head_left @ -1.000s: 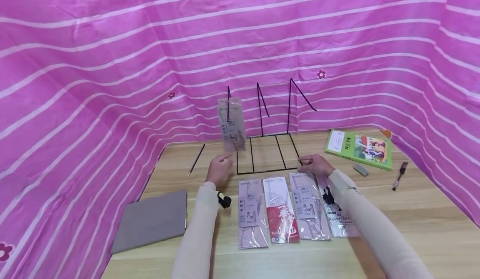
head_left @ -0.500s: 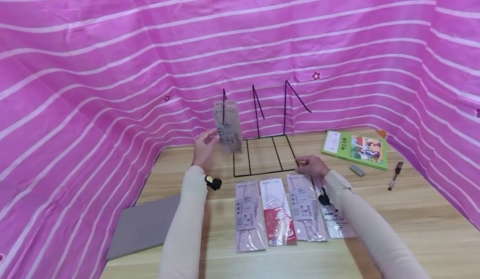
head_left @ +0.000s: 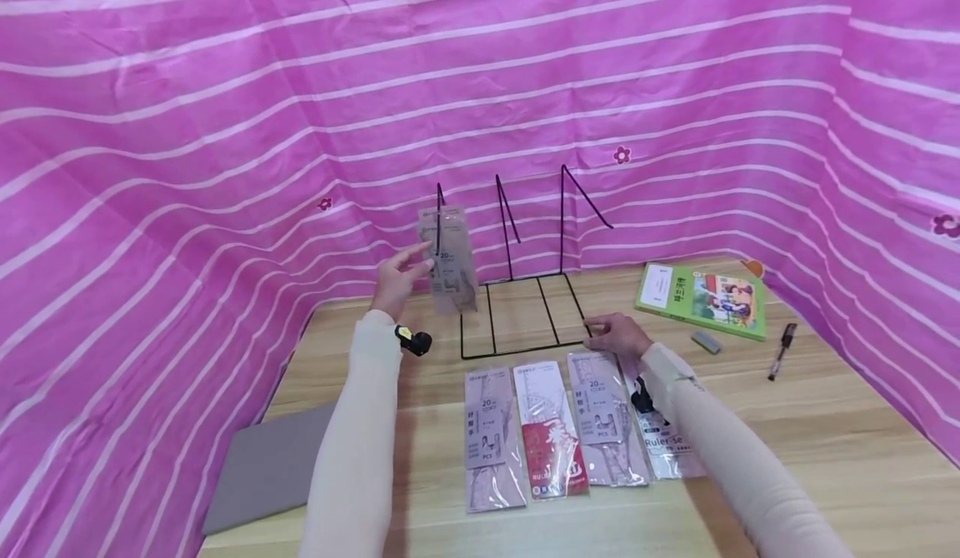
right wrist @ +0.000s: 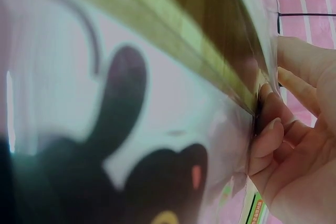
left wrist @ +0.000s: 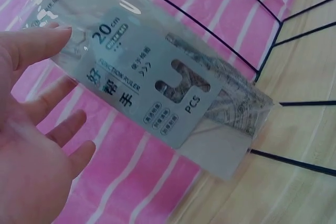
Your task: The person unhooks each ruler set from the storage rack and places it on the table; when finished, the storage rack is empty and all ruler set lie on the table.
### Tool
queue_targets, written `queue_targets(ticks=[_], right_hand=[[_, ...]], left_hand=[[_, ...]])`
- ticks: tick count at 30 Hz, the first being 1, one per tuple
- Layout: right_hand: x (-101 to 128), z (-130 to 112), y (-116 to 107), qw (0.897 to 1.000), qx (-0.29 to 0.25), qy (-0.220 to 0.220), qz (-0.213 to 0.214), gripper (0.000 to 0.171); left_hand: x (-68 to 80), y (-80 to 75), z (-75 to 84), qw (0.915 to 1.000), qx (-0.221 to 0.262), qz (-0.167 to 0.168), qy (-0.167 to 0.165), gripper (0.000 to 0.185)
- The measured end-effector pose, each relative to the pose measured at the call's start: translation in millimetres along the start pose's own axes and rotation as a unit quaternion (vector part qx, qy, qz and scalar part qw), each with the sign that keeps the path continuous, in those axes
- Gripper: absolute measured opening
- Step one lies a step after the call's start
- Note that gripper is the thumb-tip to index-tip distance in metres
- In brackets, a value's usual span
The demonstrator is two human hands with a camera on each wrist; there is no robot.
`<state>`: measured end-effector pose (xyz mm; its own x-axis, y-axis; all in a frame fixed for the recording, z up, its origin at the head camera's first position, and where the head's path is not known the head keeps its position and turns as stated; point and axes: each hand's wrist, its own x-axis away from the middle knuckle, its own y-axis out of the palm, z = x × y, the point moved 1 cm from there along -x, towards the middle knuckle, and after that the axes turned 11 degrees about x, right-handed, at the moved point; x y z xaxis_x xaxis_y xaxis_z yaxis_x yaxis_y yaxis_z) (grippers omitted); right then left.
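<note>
Standing upright against the leftmost divider of the black wire rack (head_left: 525, 308), the grey ruler packet (head_left: 448, 260) has its lower end at the rack's left front edge, tilted a little. The left hand (head_left: 395, 279) is raised just left of that packet with its grip apart: the fingers are straight and spread, and the left wrist view shows the thumb tip (left wrist: 50, 40) touching the packet's upper corner while the other fingers stand off its face (left wrist: 168, 98). No finger curls round the packet.

At the rack's front right corner the right hand (head_left: 615, 337) rests low on the table (head_left: 810, 433). Its fingers are bent, and the right wrist view shows the fingertips (right wrist: 270, 129) at the edge of a clear plastic packet (right wrist: 131, 103); whether they pinch it I cannot tell.

In front of the rack four more packets lie flat in a row: a grey one (head_left: 489, 433), a red and white one (head_left: 551, 433), another grey one (head_left: 603, 416) and a clear ruler set (head_left: 671, 450), partly under the right sleeve. Right of the rack lie a green book (head_left: 705, 298), a grey eraser (head_left: 705, 341) and a marker (head_left: 780, 351). Left of the rack and nearer the person lies a grey folder (head_left: 262, 466).
</note>
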<state>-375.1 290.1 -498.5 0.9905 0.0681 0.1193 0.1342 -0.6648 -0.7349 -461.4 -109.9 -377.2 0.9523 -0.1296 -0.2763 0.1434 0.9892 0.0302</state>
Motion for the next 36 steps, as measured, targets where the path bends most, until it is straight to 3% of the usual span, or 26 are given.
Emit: queue_targets(ticks=[8,12,14,19,22,36], right_hand=[[8,-7,2,0.994,-0.103,0.029,-0.025,0.064],[10,-7,5,0.996,-0.087,0.022,-0.018,0.063],[10,-6,6,0.996,-0.081,0.018,-0.014,0.062],[8,-5,4,0.998,-0.068,0.01,-0.007,0.062],[10,-7,1,0.997,-0.069,0.017,-0.009,0.063],[6,-2,0,0.999,-0.039,0.008,-0.009,0.064]], left_hand=[[-1.6,-2.8,-4.3,0.9996,-0.007,-0.002,-0.026,0.045],[1.5,-3.0,-6.7,0.999,-0.005,-0.001,-0.044,0.043],[7.2,-0.5,-0.2,0.9989,0.0,-0.003,-0.048,0.043],[7.5,1.8,1.4,0.9994,0.011,0.005,-0.033,0.042],[-0.1,0.0,-9.1,0.9997,0.009,0.016,-0.018,0.04],[10.4,1.8,-4.7,0.9992,0.025,0.03,0.001,0.035]])
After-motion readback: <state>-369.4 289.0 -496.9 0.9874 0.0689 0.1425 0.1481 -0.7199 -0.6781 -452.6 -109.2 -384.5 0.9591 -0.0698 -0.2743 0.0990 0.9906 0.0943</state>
